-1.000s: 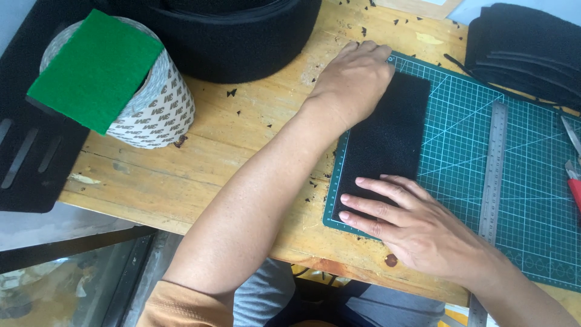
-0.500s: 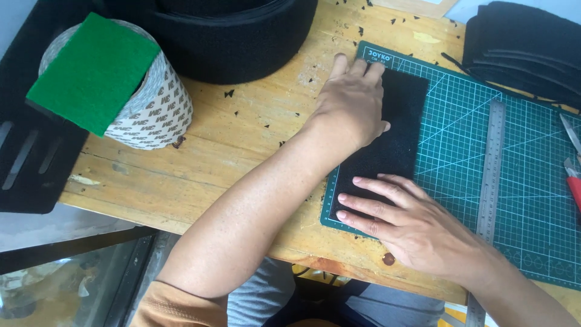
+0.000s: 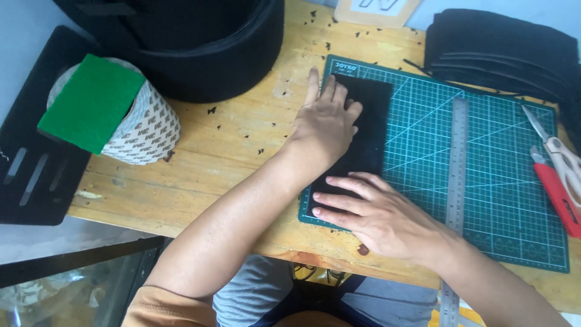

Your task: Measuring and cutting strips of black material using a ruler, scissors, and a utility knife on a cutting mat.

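Note:
A black rectangular felt piece (image 3: 369,130) lies flat along the left side of a green cutting mat (image 3: 502,175). My left hand (image 3: 327,124) presses flat on the piece's upper left part, fingers together and pointing away from me. My right hand (image 3: 375,215) lies flat on its near end, fingers spread and pointing left. Neither hand grips anything.
A steel ruler (image 3: 457,175) lies upright on the mat. Scissors (image 3: 560,157) and a red cutter (image 3: 557,194) sit at the right edge. A tape roll (image 3: 142,130) topped by a green pad (image 3: 91,103) stands left. A black felt roll (image 3: 200,42) and stacked black pieces (image 3: 502,51) are behind.
My left hand has slid away from me along the felt piece, toward its far end. My right hand has stayed on the near end.

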